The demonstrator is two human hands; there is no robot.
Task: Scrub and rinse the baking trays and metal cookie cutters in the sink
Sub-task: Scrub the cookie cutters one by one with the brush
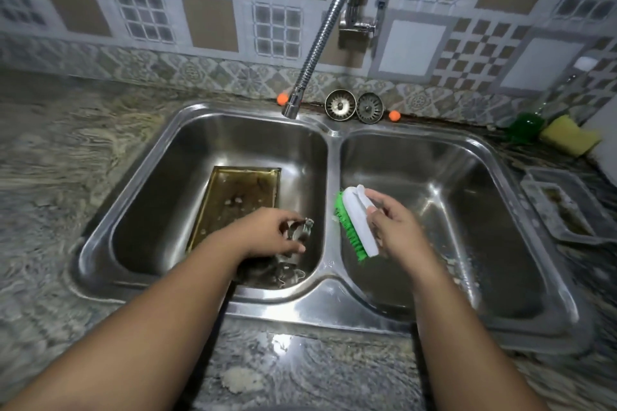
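Note:
A dirty rectangular baking tray (233, 197) leans in the left basin of the steel double sink (329, 150). My left hand (267, 235) is closed on a metal cookie cutter (302, 227) above the basin's right side. More cookie cutters (287, 274) lie on the basin floor under it. Over the divider, my right hand (395, 227) grips a white scrub brush (357, 220) with green bristles facing left. A second soiled tray (561, 207) rests on the counter to the right of the sink.
The flexible faucet spout (291, 107) hangs over the left basin with no water running. Two sink strainers (354, 106) lean on the back ledge. A green soap bottle (527, 125) and a yellow sponge (567, 135) sit at the back right. Foam patch (242, 380) on the front counter.

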